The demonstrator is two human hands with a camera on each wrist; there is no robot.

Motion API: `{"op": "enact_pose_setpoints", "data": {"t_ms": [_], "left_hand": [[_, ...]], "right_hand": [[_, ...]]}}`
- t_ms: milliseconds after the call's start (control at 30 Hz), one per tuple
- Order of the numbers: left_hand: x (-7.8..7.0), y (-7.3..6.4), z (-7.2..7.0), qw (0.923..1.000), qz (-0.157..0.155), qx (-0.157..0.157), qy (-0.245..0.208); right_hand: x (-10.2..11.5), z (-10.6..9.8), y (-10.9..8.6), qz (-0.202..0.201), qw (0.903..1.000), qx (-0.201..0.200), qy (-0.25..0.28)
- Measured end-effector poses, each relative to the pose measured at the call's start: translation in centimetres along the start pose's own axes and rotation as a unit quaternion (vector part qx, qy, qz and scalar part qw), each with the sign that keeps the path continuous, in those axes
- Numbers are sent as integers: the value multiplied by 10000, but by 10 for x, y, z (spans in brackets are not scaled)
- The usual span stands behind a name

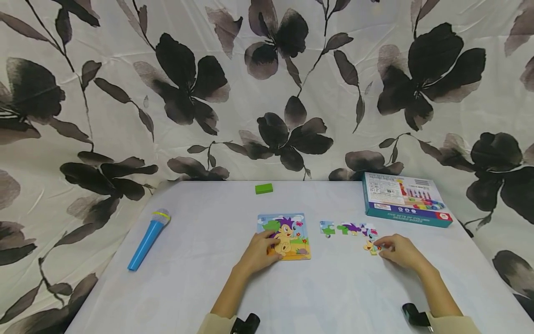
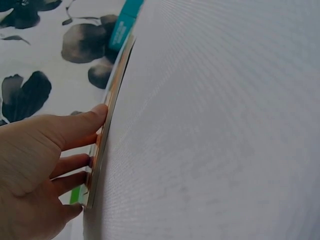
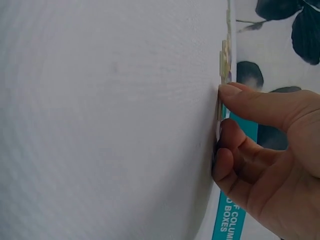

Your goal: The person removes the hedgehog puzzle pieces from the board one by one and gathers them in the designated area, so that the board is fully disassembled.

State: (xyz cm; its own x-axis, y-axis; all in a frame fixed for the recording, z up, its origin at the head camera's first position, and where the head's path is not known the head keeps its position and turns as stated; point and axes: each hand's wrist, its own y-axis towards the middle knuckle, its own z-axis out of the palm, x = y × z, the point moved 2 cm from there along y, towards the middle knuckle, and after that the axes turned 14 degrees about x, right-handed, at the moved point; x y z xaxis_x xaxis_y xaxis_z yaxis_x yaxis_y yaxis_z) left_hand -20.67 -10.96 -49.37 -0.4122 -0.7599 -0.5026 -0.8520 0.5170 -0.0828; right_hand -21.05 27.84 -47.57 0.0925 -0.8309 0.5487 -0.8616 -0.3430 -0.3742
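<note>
A square picture board [image 1: 298,241] with a purple-haired yellow cartoon animal lies mid-table. My left hand [image 1: 260,253] rests on its left side, thumb at the lower edge. In the left wrist view the fingers of that left hand [image 2: 45,165] touch the board [image 2: 111,100] from above. To the right, joined puzzle pieces [image 1: 352,228] form a row that turns downward at its right end, beside a separate corner piece [image 1: 327,227]. At the lower end of that column my right hand [image 1: 402,250] pinches a small puzzle piece, mostly hidden by the fingers.
A boxed set [image 1: 409,199] lies at the back right. A green block [image 1: 263,189] sits near the back edge. On the left lies a blue toy microphone [image 1: 148,239]. A floral cloth [image 1: 275,93] hangs behind the white table [image 1: 187,287].
</note>
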Motion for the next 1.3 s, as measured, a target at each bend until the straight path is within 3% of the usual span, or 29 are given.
{"op": "enact_pose_setpoints", "data": {"t_ms": [200, 400, 633, 800, 1067, 1300], "left_hand": [[-1, 0, 0, 10000, -33, -4, 52], [-2, 0, -1, 9998, -138, -20, 108], [-2, -1, -1, 9996, -89, -136, 233], [-1, -1, 0, 9992, -67, -187, 345], [-2, 0, -1, 9977, -1, -219, 635], [-2, -1, -2, 9972, 3, -241, 713]], "right_hand": [[5, 1, -1, -121, 9992, -362, -106], [30, 2, 9, -303, 9951, -932, -147], [72, 12, 39, -1441, 9811, -1157, 564], [106, 26, 64, -2087, 9692, -1008, 836], [149, 50, 100, -2571, 9615, -508, 831], [171, 65, 121, -2374, 9691, -169, 647]]}}
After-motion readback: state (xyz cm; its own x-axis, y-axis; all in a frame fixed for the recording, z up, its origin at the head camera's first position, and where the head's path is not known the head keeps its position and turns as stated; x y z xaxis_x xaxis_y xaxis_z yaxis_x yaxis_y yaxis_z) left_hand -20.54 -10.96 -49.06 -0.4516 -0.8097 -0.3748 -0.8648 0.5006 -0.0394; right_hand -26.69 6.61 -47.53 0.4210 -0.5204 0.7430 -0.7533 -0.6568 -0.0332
